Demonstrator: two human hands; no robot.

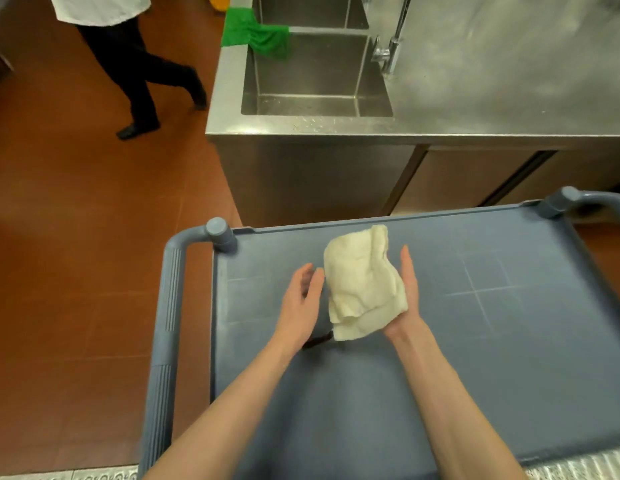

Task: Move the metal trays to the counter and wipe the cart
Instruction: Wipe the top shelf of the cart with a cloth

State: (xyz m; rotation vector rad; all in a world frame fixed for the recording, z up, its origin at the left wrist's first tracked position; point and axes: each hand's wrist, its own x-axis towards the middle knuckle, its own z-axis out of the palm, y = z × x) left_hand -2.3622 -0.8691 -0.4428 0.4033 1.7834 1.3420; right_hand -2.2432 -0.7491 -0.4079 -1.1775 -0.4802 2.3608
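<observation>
Cart (509, 358) top is right under your hands, blue-grey and flat, with faint pale lines scratched on it toward the right. Your right hand (407, 299) holds a folded white cloth (364, 282) up above the cart. The cloth lies against your palm and your fingers point straight away from you, with the cloth's lower edge hanging down near your wrist. Your left hand (301, 299) is just beside the cloth on its left. Its fingers are loose and a little bent, and it holds nothing. You cannot tell if its fingertips touch the cloth. A small dark thing (319, 341) peeks out under the cloth, too hidden to name.

The cart has round corner posts and a ribbed handle (170, 306) on the left side.

Past the cart stands a shiny metal counter (509, 81). It has a deep sink (315, 81) on its left part. The sink holds only a few water drops along its near rim. A green cloth (256, 32) hangs over the sink's far left edge, and a tap (391, 46) stands at the right of the sink.

On the red floor (76, 237) at far left, another person (138, 64) in dark trousers and a white coat is walking.
</observation>
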